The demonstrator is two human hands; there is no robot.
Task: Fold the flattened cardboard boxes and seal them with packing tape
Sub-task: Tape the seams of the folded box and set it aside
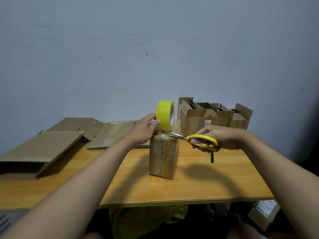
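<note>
Centre frame, a taped box (pixel 164 157) stands upright on the worktop (pixel 198 183). Right hand (pixel 219 138) fingers grasp yellow scissors (pixel 198 140); left hand (pixel 144 129) grips the tape roll (pixel 165 118) above the box. Flattened boxes (pixel 51 144) lie at left.

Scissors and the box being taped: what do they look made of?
Scissors: glossy yellow handles, probably plastic; bright reflective blades, likely steel. Box: brown corrugated cardboard, matte, with shiny clear tape strips down its seam. Tape roll: glossy yellowish film, apparently plastic.
</note>
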